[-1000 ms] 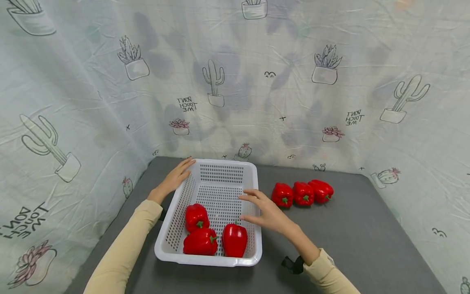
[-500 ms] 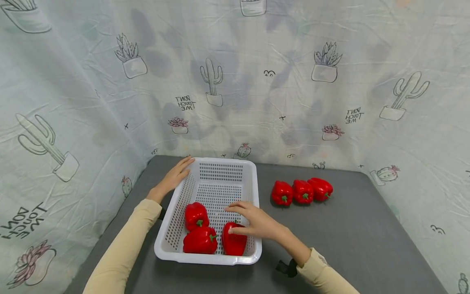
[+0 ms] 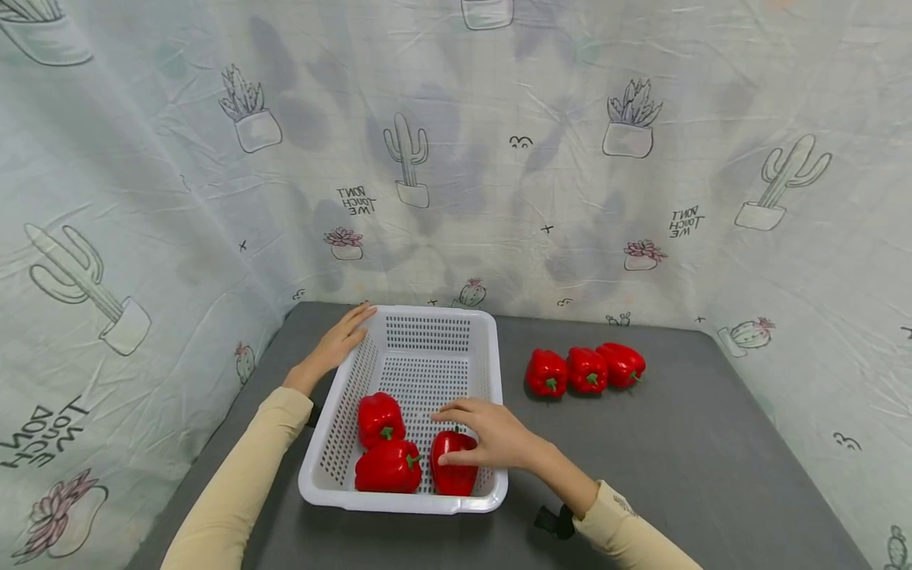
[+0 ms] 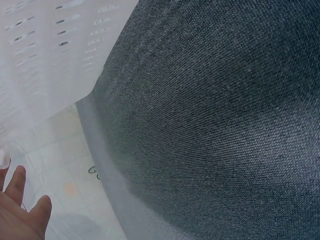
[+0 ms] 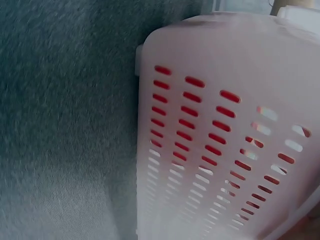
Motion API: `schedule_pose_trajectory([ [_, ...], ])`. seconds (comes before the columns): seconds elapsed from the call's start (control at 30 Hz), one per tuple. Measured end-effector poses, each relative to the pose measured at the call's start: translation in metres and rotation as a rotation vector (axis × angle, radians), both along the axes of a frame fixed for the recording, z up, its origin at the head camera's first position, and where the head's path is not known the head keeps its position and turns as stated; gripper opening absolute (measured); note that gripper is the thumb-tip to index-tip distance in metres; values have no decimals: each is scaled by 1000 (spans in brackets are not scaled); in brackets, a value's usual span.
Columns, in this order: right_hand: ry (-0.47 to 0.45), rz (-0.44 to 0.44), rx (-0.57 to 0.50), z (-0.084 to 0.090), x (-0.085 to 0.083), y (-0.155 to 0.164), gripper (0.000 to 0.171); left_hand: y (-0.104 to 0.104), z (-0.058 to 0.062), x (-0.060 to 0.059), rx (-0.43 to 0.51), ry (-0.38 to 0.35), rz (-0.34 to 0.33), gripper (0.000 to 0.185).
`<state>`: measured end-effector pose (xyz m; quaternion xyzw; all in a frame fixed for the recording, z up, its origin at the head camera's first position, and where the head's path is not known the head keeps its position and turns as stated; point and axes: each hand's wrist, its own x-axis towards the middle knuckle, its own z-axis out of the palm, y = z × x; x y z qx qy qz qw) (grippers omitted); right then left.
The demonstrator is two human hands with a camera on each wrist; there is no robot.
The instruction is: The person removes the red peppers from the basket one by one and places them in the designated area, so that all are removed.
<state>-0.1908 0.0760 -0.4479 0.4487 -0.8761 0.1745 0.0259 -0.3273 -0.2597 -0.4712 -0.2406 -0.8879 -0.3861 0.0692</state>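
A white perforated plastic basket (image 3: 399,500) stands on the grey table, with several red bell peppers at its near end. My left hand (image 3: 336,342) rests at the basket's far left rim, fingers fairly straight. In the left wrist view, some fingers (image 4: 40,212) show below the basket wall. My right hand (image 3: 492,434) reaches over the right rim, above the near-right bell pepper (image 3: 452,477). Its thumb and fingers are spread, the thumb overlapping that pepper. Two more bell peppers, one (image 3: 380,419) behind the other (image 3: 388,467), lie on the basket's left side.
Several more red bell peppers (image 3: 587,370) sit in a row on the grey table (image 3: 641,459), right of the basket. A pale curtain (image 3: 456,174) with cactus drawings hangs behind and along both sides. Red shows through the basket wall (image 5: 220,165) in the right wrist view.
My right hand has moved left and nearer, from over the basket's right rim to above the near-right bell pepper. My left hand and the peppers have stayed in place.
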Motion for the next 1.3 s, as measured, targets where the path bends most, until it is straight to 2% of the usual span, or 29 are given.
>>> schedule_pose_trajectory([
  [0.3,52,44,134,4,2,-2,59,1,0,1,-7,-4,9,47],
  [0.77,34,11,267,3,3,-4,65,1,0,1,-12,-21,20,47],
  [0.93,17,-7,271,3,3,-5,63,1,0,1,-10,-21,19,47],
  [1.3,-34,-7,199,2,3,-3,56,2,0,2,-7,-17,20,47],
])
